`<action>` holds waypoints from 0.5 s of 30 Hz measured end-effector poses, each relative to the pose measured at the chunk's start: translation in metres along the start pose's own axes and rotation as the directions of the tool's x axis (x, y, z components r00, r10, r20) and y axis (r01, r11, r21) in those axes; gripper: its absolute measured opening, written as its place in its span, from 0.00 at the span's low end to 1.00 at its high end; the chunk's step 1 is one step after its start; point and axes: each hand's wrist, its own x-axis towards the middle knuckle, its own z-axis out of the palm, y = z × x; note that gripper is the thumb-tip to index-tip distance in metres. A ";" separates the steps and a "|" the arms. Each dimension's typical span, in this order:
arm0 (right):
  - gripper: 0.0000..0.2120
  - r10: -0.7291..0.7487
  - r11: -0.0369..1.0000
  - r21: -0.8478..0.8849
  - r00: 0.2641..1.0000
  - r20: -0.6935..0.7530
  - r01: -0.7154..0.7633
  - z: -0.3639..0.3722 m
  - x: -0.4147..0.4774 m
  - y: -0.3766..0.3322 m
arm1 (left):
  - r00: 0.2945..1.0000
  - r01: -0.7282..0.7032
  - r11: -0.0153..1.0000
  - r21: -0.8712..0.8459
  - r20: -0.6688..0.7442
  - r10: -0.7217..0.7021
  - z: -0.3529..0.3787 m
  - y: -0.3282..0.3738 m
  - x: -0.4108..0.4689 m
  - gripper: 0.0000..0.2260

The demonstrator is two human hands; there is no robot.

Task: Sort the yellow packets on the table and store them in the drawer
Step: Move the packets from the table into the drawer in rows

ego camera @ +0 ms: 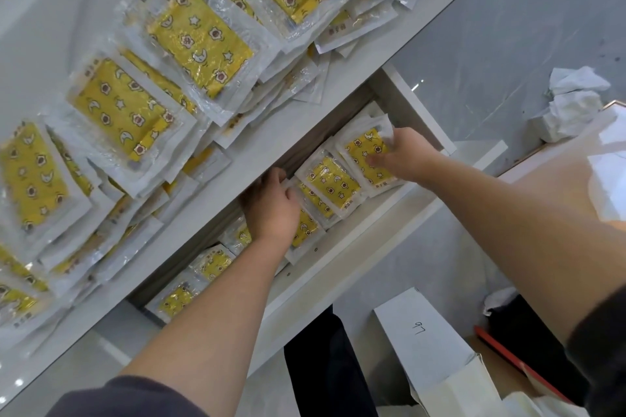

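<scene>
Both hands are down in the open drawer (415, 105) now. The right hand (403, 156) has its thumb on the face of the end packet (364, 151) and its fingers curled round the far edge, clamped on it. The left hand (271, 203) sits at the back wall, fingers bent over the edge of the neighbouring packets (333, 181); whether it truly pinches them, I cannot tell. The job here looks like seating the row, so it's best to square the edges against the side wall, lay each packet flat and overlapping like its neighbours, and press lightly because the slick film slides. Plenty remain, with fanned stacks of yellow packets (200, 41) covering the table (264, 149) above. As for writing, a small printed label on each white margin is too small to read, and a white box (423, 342) by the floor has "97" handwritten on it.
</scene>
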 end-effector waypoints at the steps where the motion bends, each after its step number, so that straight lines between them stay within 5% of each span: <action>1: 0.14 0.006 1.000 0.016 1.000 0.012 -0.006 -0.002 -0.001 0.000 | 0.999 -0.024 0.995 -0.095 0.024 0.027 -0.002 0.008 -0.001 0.12; 5: 0.15 -0.028 0.990 0.142 0.988 0.151 0.006 -0.012 -0.007 -0.001 | 0.935 0.159 0.816 -0.555 0.351 0.056 -0.002 0.044 0.005 0.19; 9: 0.16 -0.008 0.993 0.118 0.980 0.200 -0.016 -0.021 -0.007 -0.002 | 0.908 0.275 0.741 -0.613 0.418 0.009 0.003 0.064 0.013 0.03; 15: 0.07 -0.024 0.997 0.072 0.999 0.048 0.020 -0.021 0.005 0.002 | 0.921 0.333 0.696 -0.637 0.377 -0.096 0.015 0.060 0.023 0.07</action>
